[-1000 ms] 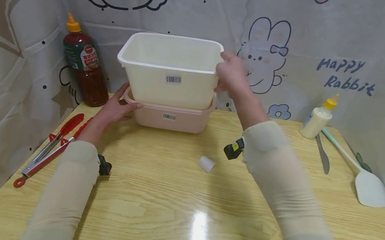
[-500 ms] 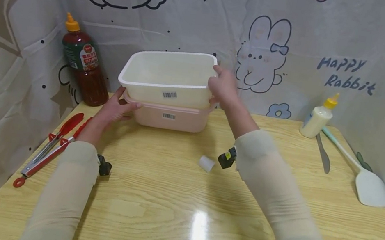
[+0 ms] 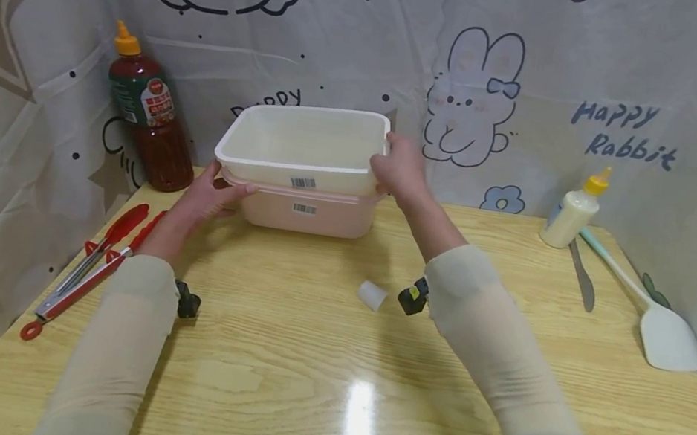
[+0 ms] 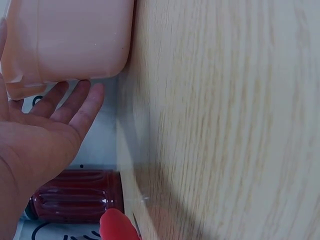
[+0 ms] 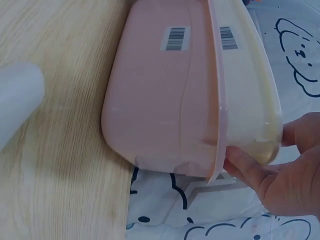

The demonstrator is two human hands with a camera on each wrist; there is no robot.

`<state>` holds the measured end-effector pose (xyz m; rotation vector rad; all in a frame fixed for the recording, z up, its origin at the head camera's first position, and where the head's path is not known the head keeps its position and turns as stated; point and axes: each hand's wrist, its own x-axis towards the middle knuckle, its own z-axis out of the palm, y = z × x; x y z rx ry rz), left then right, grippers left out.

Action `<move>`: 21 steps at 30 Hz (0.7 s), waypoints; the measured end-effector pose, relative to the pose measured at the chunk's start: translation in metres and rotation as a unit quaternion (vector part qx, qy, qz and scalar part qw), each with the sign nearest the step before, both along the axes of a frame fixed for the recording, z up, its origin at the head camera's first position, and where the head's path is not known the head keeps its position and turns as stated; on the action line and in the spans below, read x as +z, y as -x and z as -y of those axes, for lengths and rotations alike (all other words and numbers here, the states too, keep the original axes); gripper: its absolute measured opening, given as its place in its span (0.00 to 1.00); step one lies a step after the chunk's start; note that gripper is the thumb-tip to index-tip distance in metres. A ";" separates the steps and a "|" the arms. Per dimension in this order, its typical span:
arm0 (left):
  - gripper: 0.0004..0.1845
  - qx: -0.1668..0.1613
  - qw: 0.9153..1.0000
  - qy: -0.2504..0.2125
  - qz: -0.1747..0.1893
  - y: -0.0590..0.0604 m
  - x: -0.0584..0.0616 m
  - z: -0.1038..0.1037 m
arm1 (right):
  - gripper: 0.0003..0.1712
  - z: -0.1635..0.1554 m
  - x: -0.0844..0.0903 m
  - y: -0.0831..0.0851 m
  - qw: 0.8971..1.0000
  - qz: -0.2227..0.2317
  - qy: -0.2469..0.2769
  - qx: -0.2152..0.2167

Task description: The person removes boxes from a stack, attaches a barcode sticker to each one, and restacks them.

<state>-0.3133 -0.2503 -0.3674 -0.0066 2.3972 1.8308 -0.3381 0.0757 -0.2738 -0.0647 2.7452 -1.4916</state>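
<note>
A cream-white plastic bin sits partly nested inside a pink plastic bin at the back of the table. Both carry a barcode label on the front. My right hand grips the white bin by its right end, and in the right wrist view a fingertip lies beside the pink rim. At the pink bin's left corner, my left hand rests with its thumb along the front just below the rim. Its fingers are fairly straight and touch the pink side wall in the left wrist view.
At back left stands a red sauce bottle; red-tipped tongs lie before it. A small white cylinder lies mid-table. On the right are a cream squeeze bottle, a spreader knife and a white spatula. Printed cloth hangs behind.
The white bin has come down into the pink bin, its left side first and then its right, with my right hand lowering along. My left hand has stayed at the pink bin's corner.
</note>
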 end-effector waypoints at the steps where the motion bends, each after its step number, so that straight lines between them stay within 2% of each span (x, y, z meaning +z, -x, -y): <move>1: 0.54 0.001 1.000 0.000 0.001 0.000 0.000 0.000 | 0.39 -0.001 0.000 -0.001 1.000 -0.001 -0.008 0.002; 8: 0.54 0.001 1.000 -0.006 0.005 0.000 0.001 0.002 | 0.32 -0.007 -0.003 -0.005 0.998 0.004 -0.056 0.019; 14: 0.55 -0.002 1.000 -0.005 0.015 0.000 0.004 0.002 | 0.20 -0.012 -0.005 -0.008 0.995 0.007 -0.096 0.011; 17: 0.54 0.000 1.000 -0.005 0.018 0.002 0.003 0.003 | 0.21 -0.017 -0.007 -0.009 0.992 0.010 -0.121 0.013; 21: 0.55 -0.002 1.000 0.013 0.015 0.003 0.003 0.004 | 0.27 -0.025 -0.012 -0.007 0.990 -0.001 -0.140 0.027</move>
